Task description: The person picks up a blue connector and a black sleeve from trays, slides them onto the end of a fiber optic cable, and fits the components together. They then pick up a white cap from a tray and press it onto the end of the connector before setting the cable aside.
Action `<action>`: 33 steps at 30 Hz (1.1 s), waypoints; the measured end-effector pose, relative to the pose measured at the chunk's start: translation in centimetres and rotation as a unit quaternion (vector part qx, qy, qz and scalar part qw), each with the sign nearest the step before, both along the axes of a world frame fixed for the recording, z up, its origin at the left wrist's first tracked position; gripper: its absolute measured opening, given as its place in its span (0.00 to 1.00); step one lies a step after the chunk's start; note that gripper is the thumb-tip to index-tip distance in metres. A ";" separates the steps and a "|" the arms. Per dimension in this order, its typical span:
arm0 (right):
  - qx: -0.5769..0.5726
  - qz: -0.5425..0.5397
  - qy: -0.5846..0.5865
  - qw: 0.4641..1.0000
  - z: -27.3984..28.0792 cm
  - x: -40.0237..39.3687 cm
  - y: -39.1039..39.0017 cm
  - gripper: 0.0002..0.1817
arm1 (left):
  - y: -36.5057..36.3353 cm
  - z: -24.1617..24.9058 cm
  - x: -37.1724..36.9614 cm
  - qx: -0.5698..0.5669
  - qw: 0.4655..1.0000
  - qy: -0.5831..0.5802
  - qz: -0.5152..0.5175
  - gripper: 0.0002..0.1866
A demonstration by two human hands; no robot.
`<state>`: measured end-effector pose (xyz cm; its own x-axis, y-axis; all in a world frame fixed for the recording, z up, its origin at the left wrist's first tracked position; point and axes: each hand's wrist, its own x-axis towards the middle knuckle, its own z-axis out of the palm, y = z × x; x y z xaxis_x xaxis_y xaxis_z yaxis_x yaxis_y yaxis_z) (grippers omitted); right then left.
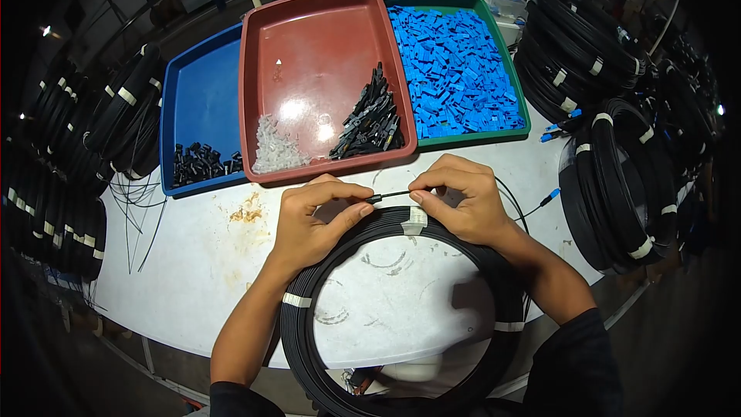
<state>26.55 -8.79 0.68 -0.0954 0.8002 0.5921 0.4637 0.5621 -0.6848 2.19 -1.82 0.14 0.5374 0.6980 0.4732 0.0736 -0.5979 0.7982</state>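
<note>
Between thumb and fingers, my left hand (320, 215) pinches a small black connector part (375, 199). A thin black cable (396, 194) runs from that part to my right hand (460, 199), whose thumb and index finger are closed on it. Both hands are just above the top of a large coil of black cable (297, 332), which is bound with white tape and overhangs the near table edge. A clear piece with a white label (414, 220) lies on the coil's top, below the right hand. The other fingers are curled and partly hidden.
A blue tray (207, 93) holds black parts. The red tray (316, 38) holds clear and dark pieces; the green tray (512, 136) holds blue connectors. More cable coils (610, 185) stand at right and left (127, 108) of the white table (185, 262).
</note>
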 end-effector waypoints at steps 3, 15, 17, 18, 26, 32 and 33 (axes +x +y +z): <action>-0.001 0.001 -0.003 1.000 -0.1 0.0 0.0 0.05 | -0.1 0.1 0.0 -0.005 1.000 0.004 -0.005 0.10; 0.090 -0.017 -0.085 0.992 -0.3 -0.1 -0.1 0.06 | 0.0 0.4 0.1 0.070 0.997 0.010 -0.021 0.10; 0.097 -0.004 -0.096 0.991 -0.1 0.0 -0.1 0.06 | -0.1 0.5 0.2 0.075 0.997 0.019 -0.024 0.11; 0.104 0.009 -0.106 0.989 0.1 0.0 -0.2 0.06 | -0.1 0.5 0.2 0.076 0.997 0.018 -0.023 0.11; 0.119 0.035 -0.121 0.985 0.0 -0.4 -0.1 0.07 | 0.0 0.8 0.5 0.114 0.992 0.036 -0.050 0.11; 0.119 0.014 -0.117 0.986 -0.1 -0.3 0.0 0.08 | -0.1 0.8 0.3 0.121 0.992 0.039 -0.005 0.10; 0.122 0.010 -0.118 0.985 0.0 -0.3 0.0 0.09 | 0.1 0.5 0.3 0.121 0.992 0.025 0.000 0.09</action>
